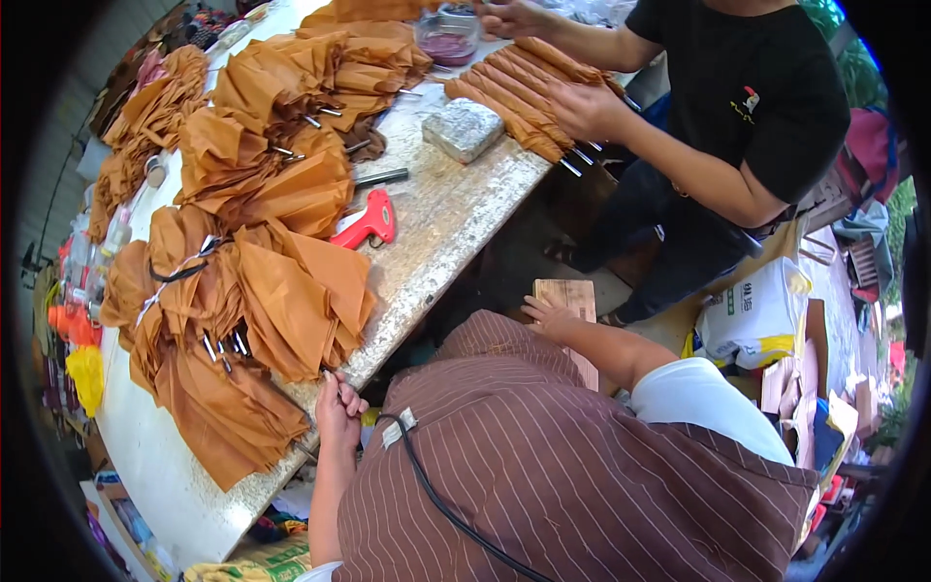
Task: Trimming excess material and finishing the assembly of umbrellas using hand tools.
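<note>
At the table's near edge is my left hand (339, 403). Its fingers are curled closed beside the lowest orange-brown umbrella canopies, near a small dark tip; what they pinch, if anything, is hidden. My right hand (553, 318) lies with fingers spread on a wooden board (567, 293) below the table's edge. Orange-brown umbrella canopies (301, 267) lie bunched in piles, with short metal shafts sticking out. Dark and white cords (184, 272) tie one bundle. Beyond them rests a red glue gun (373, 221).
A co-worker in a black shirt (742, 107) handles pleated orange-brown fabric (524, 87) across the table corner. A wrapped silver block (464, 129) and a clear tub (448, 39) stand on the worn white table (427, 252). A white sack (752, 315) lies at the right.
</note>
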Tool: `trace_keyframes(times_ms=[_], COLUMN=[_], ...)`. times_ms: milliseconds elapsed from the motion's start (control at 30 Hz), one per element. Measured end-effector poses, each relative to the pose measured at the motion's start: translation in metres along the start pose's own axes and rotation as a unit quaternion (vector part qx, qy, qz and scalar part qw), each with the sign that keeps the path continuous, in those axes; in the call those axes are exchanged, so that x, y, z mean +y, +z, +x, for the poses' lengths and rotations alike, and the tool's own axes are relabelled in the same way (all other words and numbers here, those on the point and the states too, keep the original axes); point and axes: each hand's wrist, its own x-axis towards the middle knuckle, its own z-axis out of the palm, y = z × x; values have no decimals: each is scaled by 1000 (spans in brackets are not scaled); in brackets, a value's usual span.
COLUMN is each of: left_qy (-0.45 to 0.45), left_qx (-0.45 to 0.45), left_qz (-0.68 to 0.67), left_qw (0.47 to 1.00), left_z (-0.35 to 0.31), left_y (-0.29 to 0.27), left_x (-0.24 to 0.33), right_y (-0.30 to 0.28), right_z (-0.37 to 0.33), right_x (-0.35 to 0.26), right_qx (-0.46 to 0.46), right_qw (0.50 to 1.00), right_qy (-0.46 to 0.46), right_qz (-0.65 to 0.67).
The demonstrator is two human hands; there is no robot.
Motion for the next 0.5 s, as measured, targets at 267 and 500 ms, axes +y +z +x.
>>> trace_keyframes(times_ms=[267, 500], left_qy=[16, 29], left_qx=[106, 146], left_qz=[72, 77], left_qw=[992, 986], left_z=[11, 21], left_y=[28, 31], left_x=[15, 15], right_y=[81, -1], right_z=[19, 2], right_x=[10, 30], right_qx=[213, 72], right_qw=[966, 926], right_qy=[12, 140], right_qz=[-148, 344])
